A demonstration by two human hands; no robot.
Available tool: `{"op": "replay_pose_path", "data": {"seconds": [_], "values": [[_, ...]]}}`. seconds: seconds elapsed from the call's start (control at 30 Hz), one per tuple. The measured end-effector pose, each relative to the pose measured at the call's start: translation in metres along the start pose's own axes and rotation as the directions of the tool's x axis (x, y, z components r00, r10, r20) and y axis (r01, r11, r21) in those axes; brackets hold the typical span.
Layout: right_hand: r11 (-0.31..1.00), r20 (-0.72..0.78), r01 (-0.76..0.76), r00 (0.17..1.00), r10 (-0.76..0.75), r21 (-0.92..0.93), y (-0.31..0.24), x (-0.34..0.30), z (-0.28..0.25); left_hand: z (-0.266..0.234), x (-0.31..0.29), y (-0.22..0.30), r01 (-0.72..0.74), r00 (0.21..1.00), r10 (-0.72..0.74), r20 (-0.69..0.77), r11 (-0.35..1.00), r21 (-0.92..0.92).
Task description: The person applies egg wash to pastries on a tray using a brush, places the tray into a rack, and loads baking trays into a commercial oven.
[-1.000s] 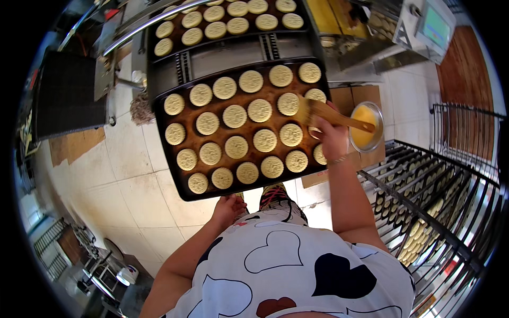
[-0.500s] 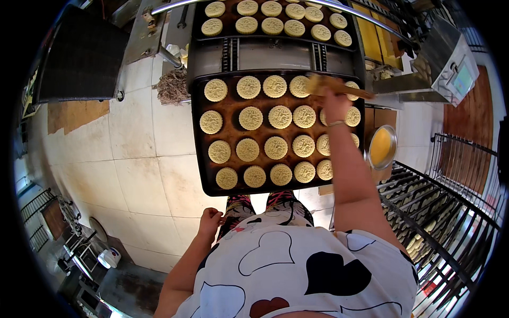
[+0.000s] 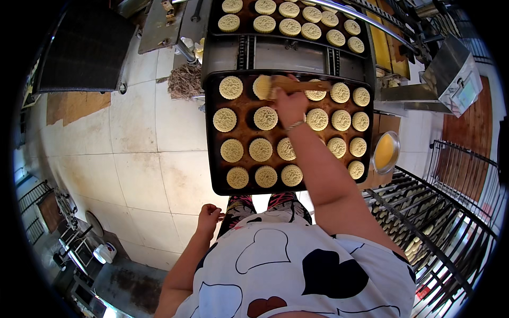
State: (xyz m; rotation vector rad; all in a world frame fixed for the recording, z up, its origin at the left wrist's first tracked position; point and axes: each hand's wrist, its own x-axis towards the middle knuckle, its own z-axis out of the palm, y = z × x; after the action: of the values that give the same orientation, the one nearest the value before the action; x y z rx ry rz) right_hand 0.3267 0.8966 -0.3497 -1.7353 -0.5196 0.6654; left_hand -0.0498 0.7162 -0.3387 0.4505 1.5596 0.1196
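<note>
The right hand (image 3: 290,104) is stretched out over the near tray (image 3: 217,175), fingers closed round a wooden brush (image 3: 289,85). The brush lies almost level across the far row of the tray, its long axis running left to right. Its pale bristle end points to the person's left and sits on the second cake (image 3: 262,86) of that row, while the wooden handle sticks out to the right past the hand, over the next cake along. A thin bracelet circles the wrist just behind the hand.

The tray is dark and rectangular, with round stamped cakes set out in four rows; the forearm crosses the middle of them and hides a few. Beyond it, past a strip of grey metal, a second tray (image 3: 249,11) holds more of the same cakes.

The left hand (image 3: 208,215) hangs low at the person's side, well apart from the tray and above the tiled floor (image 3: 132,159). Its fingers are curled loosely inward and it holds nothing.

Just off the right edge of the near tray stands a small metal bowl (image 3: 385,152) of yellow liquid. Farther right and lower is a wire rack (image 3: 435,228) with pale pieces lying on its shelves. A clump of straw-coloured fibres (image 3: 185,82) lies on the floor beside the tray's far left corner.
</note>
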Motion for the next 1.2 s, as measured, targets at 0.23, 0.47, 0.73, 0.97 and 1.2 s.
{"op": "replay_pose_path", "data": {"seconds": [0.23, 0.47, 0.73, 0.97, 1.2], "values": [[0.986, -0.354, -0.158, 0.926, 0.130, -0.049, 0.015, 0.072, -0.189, -0.025, 0.008, -0.033, 0.021, 1.000, -0.021, 0.001, 0.999, 0.041], [0.949, 0.006, -0.089, 0.995, 0.096, -0.302, 0.036, -0.008, -0.093, -0.015, 0.004, -0.020, 0.015, 1.000, -0.014, -0.006, 0.994, 0.105], [0.953, 0.039, -0.219, 0.972, 0.233, -0.211, 0.030, -0.061, -0.081, 0.001, 0.000, -0.010, -0.083, 0.996, 0.076, 0.053, 0.987, 0.140], [0.935, -0.271, 0.041, 0.952, -0.144, -0.353, 0.016, 0.003, -0.237, -0.009, 0.000, -0.030, -0.064, 0.998, 0.057, 0.039, 0.979, 0.194], [0.976, 0.099, -0.007, 0.995, 0.029, -0.216, 0.023, -0.049, -0.143, 0.014, -0.005, -0.020, -0.089, 0.996, 0.079, 0.051, 0.966, 0.243]]}}
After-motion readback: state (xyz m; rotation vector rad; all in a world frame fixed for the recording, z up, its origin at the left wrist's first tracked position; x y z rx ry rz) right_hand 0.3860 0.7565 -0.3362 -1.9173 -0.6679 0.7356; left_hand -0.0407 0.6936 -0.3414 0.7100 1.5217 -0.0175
